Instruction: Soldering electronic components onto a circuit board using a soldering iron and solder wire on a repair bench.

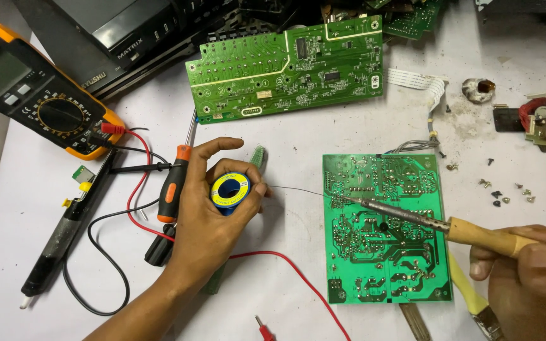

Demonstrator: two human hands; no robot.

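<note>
Holding the solder spool (229, 189) pinched in your left hand (213, 218), you fed its wire toward the green circuit board (383, 230) lying flat on the white table (285, 297). Your right hand (526, 271), fisted round the soldering iron (437, 224), set the tip on the board's upper left; the wire end met it there, the joint seemingly not yet finished.

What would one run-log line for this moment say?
left hand: holds solder spool | right hand: holds soldering iron | tip on green board
</note>
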